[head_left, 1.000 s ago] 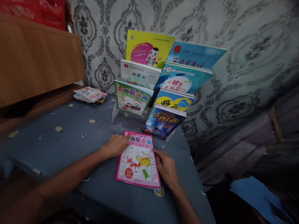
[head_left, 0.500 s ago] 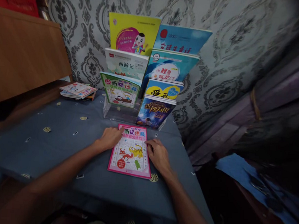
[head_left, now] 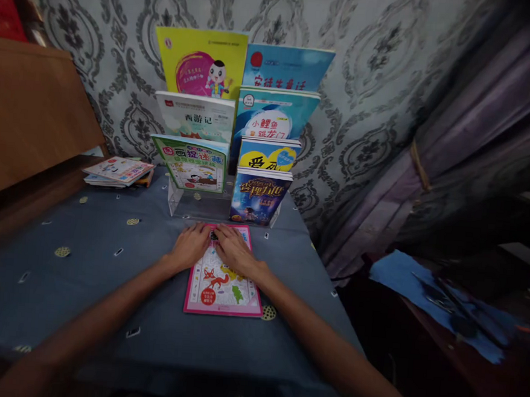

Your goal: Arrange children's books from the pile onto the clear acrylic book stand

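A pink picture book (head_left: 222, 286) with a fox and a tiger on its cover lies flat on the blue tablecloth (head_left: 82, 270). My left hand (head_left: 191, 245) rests on its top left corner, fingers flat. My right hand (head_left: 234, 249) lies on the upper middle of the cover, fingers stretched out and touching the left hand's fingertips. Behind the book stands a clear tiered rack (head_left: 181, 195) with several children's books, the dark blue one (head_left: 257, 195) lowest on the right and a green one (head_left: 193, 163) lowest on the left.
A small stack of books (head_left: 118, 171) lies at the table's far left by a wooden cabinet (head_left: 30, 109). Patterned wallpaper runs behind the rack. To the right hang dark curtains (head_left: 468, 146), with a blue cloth (head_left: 422, 288) below the table edge.
My right hand slid from the book's right edge onto the upper middle of the cover, meeting the left hand. The view shifted, moving the scene leftward in frame.
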Demonstrator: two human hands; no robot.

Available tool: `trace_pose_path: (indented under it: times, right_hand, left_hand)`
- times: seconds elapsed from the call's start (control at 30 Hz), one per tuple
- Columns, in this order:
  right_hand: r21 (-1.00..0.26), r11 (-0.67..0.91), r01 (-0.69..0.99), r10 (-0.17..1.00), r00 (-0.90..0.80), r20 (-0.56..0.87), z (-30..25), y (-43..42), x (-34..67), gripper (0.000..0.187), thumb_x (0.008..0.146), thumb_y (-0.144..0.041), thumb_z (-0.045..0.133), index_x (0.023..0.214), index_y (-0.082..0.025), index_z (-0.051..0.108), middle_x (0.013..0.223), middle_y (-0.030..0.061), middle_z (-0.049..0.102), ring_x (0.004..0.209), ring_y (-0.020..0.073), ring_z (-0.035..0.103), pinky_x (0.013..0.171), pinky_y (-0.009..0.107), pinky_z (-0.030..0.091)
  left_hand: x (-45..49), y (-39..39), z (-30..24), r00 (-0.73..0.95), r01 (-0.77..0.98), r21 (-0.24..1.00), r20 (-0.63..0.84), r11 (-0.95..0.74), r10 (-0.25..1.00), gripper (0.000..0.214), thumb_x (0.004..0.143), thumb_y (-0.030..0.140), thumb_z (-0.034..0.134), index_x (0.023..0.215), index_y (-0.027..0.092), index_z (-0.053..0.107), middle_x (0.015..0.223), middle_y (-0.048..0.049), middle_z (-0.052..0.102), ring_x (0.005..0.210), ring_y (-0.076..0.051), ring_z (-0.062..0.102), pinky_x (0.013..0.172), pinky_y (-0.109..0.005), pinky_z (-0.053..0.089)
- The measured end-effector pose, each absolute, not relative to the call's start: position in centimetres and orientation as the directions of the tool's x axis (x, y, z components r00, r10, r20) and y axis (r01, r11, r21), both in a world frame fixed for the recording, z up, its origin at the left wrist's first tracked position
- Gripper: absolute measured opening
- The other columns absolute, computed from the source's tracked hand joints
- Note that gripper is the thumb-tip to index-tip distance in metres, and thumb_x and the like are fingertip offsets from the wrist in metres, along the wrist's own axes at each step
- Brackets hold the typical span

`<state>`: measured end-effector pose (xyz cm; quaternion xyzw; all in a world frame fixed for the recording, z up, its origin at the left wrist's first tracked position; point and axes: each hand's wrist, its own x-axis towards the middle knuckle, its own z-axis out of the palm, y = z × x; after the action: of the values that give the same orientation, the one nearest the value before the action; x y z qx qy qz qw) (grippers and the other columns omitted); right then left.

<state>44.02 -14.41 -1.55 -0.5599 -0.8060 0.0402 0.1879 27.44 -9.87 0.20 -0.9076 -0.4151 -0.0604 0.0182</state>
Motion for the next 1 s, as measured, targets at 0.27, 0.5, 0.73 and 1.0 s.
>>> trace_pose_path:
  times: [0.27,0.5,0.73,1.0]
  right_hand:
    - [-0.266,0.343,0.901,0.926,-0.278,0.254,-2.5,-13.5,43.0,0.045,0.103,-0.025,0.038,0.143,-0.007,0.048,0.151,0.0224,0.048,0.146,0.0277,0.039,0.120,0.053,0.029]
    - [-0.260,0.324,0.910,0.933,-0.262,0.245,-2.1,-13.8,43.0,0.044,0.102,-0.024,0.042,0.140,-0.004,0.051,0.147,0.0235,0.051,0.143,0.0285,0.043,0.120,0.051,0.029]
    - [-0.279,0.315,0.907,0.939,-0.255,0.231,-1.8,-13.9,43.3,0.046,0.103,-0.026,0.041,0.143,-0.005,0.049,0.150,0.0207,0.050,0.144,0.0268,0.042,0.121,0.048,0.028]
    - [-0.299,0.262,0.918,0.953,-0.198,0.230,-2.4,-14.4,44.2,0.048,0.100,-0.031,0.049,0.143,-0.009,0.051,0.151,0.0191,0.050,0.145,0.0263,0.041,0.121,0.047,0.028]
  left_hand:
    - [27.5,-9.3,-0.5,0.683,0.721,0.023,0.146,-0.693,0.715,0.033,0.097,0.015,0.037,0.125,0.018,0.055,0.132,-0.0146,0.062,0.125,-0.026,0.057,0.106,-0.041,0.044]
    - [28.4,-9.6,0.3,0.682,0.730,-0.043,0.121,-0.682,0.722,0.035,0.093,0.009,0.041,0.125,0.015,0.054,0.125,-0.0162,0.064,0.118,-0.027,0.060,0.100,-0.040,0.046]
    - [27.9,-9.2,-0.4,0.679,0.729,-0.026,0.155,-0.684,0.717,0.033,0.098,0.016,0.037,0.123,0.014,0.058,0.124,-0.0156,0.065,0.117,-0.027,0.060,0.099,-0.041,0.047]
    - [27.7,-9.0,-1.3,0.678,0.726,-0.021,0.188,-0.687,0.711,0.039,0.101,0.022,0.039,0.135,0.016,0.056,0.138,-0.0145,0.060,0.123,-0.029,0.057,0.104,-0.044,0.044]
